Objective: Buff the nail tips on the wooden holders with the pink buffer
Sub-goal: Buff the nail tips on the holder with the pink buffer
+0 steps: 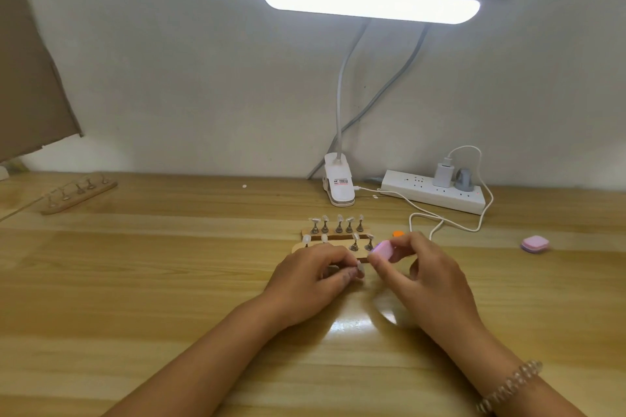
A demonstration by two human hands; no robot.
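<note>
Two wooden holders (306, 232) lie side by side at the table's middle, each with a row of small metal stands bearing pale nail tips (338, 218). In front of them my left hand (305, 278) pinches one nail tip on its stand (359, 268) between thumb and fingers. Just to its right, my right hand (426, 267) grips the pink buffer (486, 248), whose end meets that tip. Part of the near holder is hidden behind my left hand.
A third wooden holder (79, 196) with stands lies at the far left. A clip lamp (338, 188), a white power strip (433, 193) with cables, a small orange object (397, 233) and a second pink block (535, 244) sit behind and to the right.
</note>
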